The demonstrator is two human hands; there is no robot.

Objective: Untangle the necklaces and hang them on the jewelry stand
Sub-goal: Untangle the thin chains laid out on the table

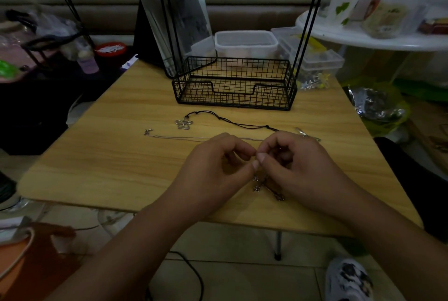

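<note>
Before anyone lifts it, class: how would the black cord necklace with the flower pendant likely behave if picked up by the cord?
The black cord necklace would probably go limp, since it lies in loose curves on the table. Its flower pendant looks like open metal, so it would likely swing down as the low point. The knots along the cord may catch on the thin silver chain lying close by.

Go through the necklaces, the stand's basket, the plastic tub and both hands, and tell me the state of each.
Black cord necklace: lying loose on table.
Thin silver chain: stretched flat on table.
Cross pendants: dangling below the fingers.
Wire basket: empty.
Plastic tub: lidless.
Left hand: pinching chain.
Right hand: pinching chain.
</note>
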